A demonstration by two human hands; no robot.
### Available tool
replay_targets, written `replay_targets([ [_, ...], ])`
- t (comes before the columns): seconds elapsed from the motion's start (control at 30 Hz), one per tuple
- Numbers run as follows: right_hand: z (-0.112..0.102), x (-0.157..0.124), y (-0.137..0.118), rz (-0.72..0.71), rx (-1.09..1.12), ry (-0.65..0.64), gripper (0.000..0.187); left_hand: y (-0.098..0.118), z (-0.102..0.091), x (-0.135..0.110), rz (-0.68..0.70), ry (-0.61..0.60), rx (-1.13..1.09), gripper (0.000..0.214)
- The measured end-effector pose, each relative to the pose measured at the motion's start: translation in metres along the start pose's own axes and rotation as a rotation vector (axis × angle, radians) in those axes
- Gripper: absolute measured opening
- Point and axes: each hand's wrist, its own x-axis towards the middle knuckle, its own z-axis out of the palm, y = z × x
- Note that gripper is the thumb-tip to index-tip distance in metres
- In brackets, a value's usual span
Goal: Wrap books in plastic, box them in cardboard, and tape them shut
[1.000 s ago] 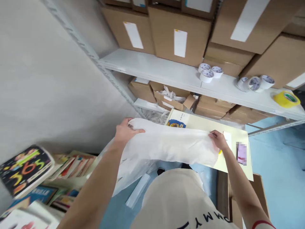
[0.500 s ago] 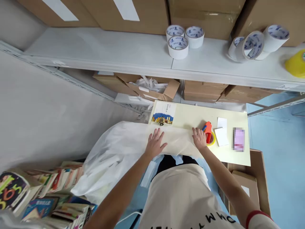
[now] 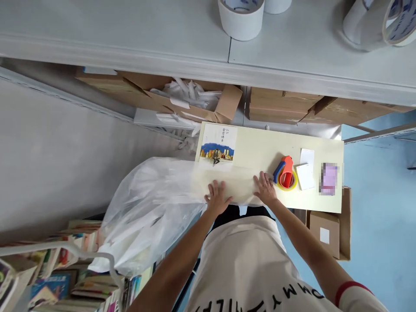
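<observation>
A translucent plastic bag [image 3: 143, 195] hangs off the left end of a pale tabletop [image 3: 256, 141], and its flat end stretches across the front of the table. My left hand [image 3: 217, 198] presses down on this plastic near the front edge, fingers spread. To its right, my right hand [image 3: 265, 189] also rests on the plastic, open. Beside the right hand lies a red and blue tape dispenser [image 3: 286, 171] with a yellow-edged tape roll. Behind the left hand is a book or card with a painted skyline [image 3: 217, 145], its lower edge under the plastic.
White cards [image 3: 305, 175] and a blurred pink item [image 3: 329, 178] lie at the table's right. Above is a grey shelf [image 3: 130, 39] with tape rolls [image 3: 242, 21]. Cartons [image 3: 195, 97] stand behind the table, stacked books [image 3: 52, 286] at lower left, another carton [image 3: 325, 234] at lower right.
The view has tipped downward and nearer the shelf. My right hand has shifted left, away from the tape dispenser, so the hands are closer together. The plastic on the table reaches less far right.
</observation>
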Motion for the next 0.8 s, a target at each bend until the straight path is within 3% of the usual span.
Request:
replay_targets([
  [0.1,-0.011,0.004,-0.01,0.041,0.068,0.03,0.077,-0.001,-0.012,0.0,-0.003,0.026,-0.093,0.082],
  [0.17,-0.02,0.018,-0.025,0.042,0.167,0.088,0.068,-0.005,-0.029,0.01,0.042,0.112,-0.17,0.083],
  [0.33,-0.032,0.092,-0.074,0.083,0.624,0.182,0.06,-0.032,-0.092,0.074,0.139,0.416,-0.356,0.076],
  [0.43,-0.027,0.136,-0.095,0.263,0.976,0.209,0.061,-0.052,-0.12,0.122,0.028,0.362,-0.439,0.062],
  [0.57,-0.017,0.163,-0.105,0.322,1.115,0.263,0.05,-0.067,-0.132,0.162,0.021,0.278,-0.63,0.036],
  [0.7,-0.018,0.163,-0.105,0.302,1.218,0.306,0.037,-0.066,-0.132,0.168,0.113,0.214,-0.75,0.013],
  [0.8,-0.023,0.157,-0.102,0.31,1.274,0.348,0.041,-0.059,-0.135,0.163,0.21,0.178,-0.832,0.014],
])
